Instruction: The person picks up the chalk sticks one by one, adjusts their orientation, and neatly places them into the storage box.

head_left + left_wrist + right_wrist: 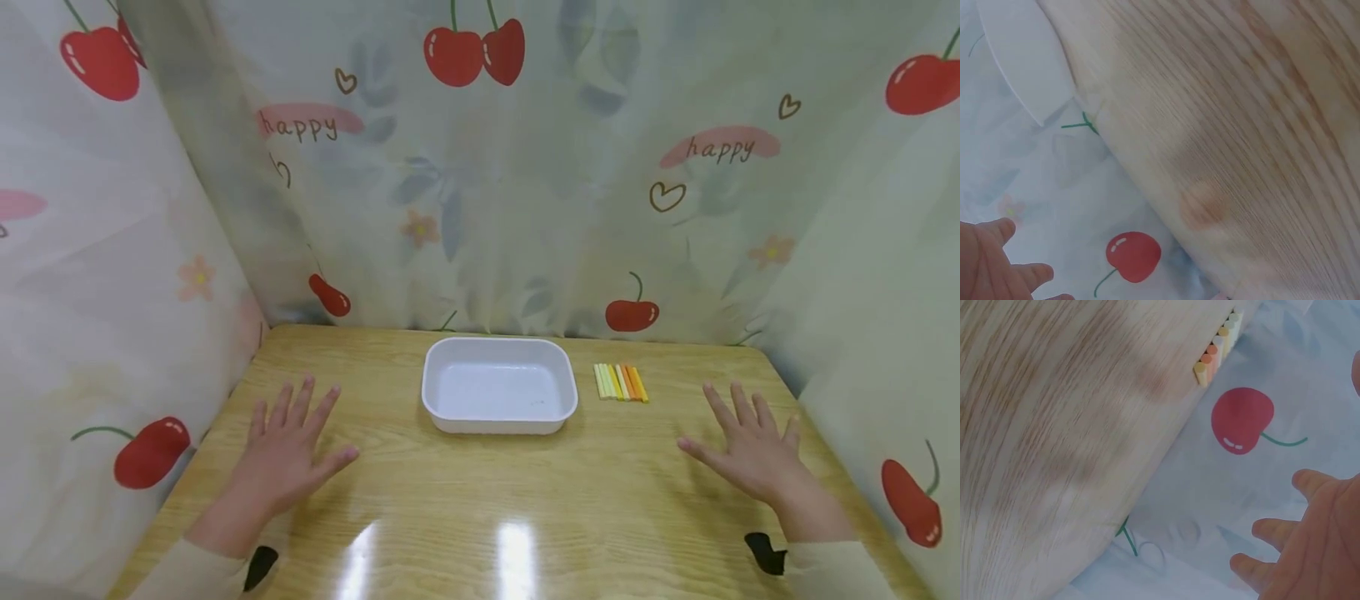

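My left hand [283, 457] is held over the left side of the table, fingers spread and straight, holding nothing. Across from it, my right hand [756, 457] spreads its fingers in the same way over the right side, also holding nothing. Between them, toward the back, stands a white rectangular basin [495, 426] with rounded corners. Just right of the basin lies a row of chalk sticks [621, 383], side by side in pale green, yellow, white and orange. The right wrist view shows the round ends of these sticks [1207, 359].
The wooden table [435, 500] has light wood grain and glare spots near its front. A curtain [510, 183] printed with cherries, hearts and "happy" hangs behind the table's back edge and along both sides. Black straps [767, 553] show at both cuffs.
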Demonstrator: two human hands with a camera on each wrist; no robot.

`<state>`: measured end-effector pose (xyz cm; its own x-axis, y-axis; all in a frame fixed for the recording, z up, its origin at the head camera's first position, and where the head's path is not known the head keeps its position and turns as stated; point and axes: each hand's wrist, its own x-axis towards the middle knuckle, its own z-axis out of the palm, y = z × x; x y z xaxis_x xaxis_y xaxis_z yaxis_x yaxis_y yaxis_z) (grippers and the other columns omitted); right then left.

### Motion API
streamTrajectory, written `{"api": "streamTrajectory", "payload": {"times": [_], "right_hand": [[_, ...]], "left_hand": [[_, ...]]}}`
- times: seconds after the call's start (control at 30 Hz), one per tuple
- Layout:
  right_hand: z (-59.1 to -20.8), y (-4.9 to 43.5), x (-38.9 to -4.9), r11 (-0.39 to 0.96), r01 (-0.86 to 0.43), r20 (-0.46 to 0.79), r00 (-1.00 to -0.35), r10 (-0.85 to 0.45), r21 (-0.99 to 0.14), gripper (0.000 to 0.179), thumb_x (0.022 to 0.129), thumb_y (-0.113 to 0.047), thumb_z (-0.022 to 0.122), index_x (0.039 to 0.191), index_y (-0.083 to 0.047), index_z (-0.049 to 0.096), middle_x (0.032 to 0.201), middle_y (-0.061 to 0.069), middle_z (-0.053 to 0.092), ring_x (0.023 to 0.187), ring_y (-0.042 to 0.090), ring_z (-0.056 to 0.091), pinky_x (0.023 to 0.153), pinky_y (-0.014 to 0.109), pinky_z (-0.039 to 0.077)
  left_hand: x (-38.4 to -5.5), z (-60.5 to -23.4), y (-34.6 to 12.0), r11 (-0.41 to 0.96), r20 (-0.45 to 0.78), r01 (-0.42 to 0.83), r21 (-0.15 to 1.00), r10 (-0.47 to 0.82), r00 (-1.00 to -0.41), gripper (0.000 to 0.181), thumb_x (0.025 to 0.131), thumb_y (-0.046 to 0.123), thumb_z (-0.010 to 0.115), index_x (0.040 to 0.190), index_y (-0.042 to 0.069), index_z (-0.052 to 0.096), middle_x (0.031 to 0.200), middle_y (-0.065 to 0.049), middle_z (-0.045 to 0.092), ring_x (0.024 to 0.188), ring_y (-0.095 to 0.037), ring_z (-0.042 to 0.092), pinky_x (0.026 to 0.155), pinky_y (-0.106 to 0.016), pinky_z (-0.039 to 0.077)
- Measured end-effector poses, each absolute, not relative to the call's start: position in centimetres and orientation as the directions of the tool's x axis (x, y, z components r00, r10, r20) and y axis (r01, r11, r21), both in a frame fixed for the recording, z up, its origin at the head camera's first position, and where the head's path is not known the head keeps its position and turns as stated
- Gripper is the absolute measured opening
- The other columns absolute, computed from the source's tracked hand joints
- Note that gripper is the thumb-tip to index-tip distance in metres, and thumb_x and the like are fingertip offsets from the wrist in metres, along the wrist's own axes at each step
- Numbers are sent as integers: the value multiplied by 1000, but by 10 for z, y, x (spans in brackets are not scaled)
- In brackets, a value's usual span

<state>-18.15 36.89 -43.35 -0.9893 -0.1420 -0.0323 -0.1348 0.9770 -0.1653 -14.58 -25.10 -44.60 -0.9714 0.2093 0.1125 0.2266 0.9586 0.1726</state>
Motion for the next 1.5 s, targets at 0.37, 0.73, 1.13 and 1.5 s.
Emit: {"api": "streamTrajectory", "payload": {"times": [0.37,0.73,1.13,1.5], "right_hand": [[-438,358,-179,962,-146,-12,-988,-153,-229,100,94,-67,53,162,-22,-5,162,32,-3,139,66,4,93,89,1],[-435,335,-178,902,-264,172,-961,-216,-341,93,95,-50,64,162,-11,11,157,37,15,135,64,20,97,82,17],[-436,294,-192,846,-313,255,-942,-218,-431,83,96,-44,66,156,-2,26,156,30,25,139,56,22,102,77,25],[-437,253,-206,806,-381,265,-921,-287,-452,80,97,-46,64,156,-6,28,157,24,28,142,50,23,107,71,27]], "left_hand": [[-141,-445,-236,940,141,248,232,220,-965,88,95,64,52,162,19,16,166,-22,3,149,-50,3,115,-70,1],[-142,-444,-214,907,177,279,317,232,-956,83,97,59,53,161,17,21,163,-24,17,147,-49,14,114,-69,10],[-164,-445,-191,848,245,338,408,255,-935,81,98,54,56,158,9,27,159,-23,29,145,-44,25,115,-64,18],[-181,-442,-171,830,274,342,441,238,-932,82,97,58,55,156,8,30,159,-19,33,146,-39,29,116,-61,23]]}}
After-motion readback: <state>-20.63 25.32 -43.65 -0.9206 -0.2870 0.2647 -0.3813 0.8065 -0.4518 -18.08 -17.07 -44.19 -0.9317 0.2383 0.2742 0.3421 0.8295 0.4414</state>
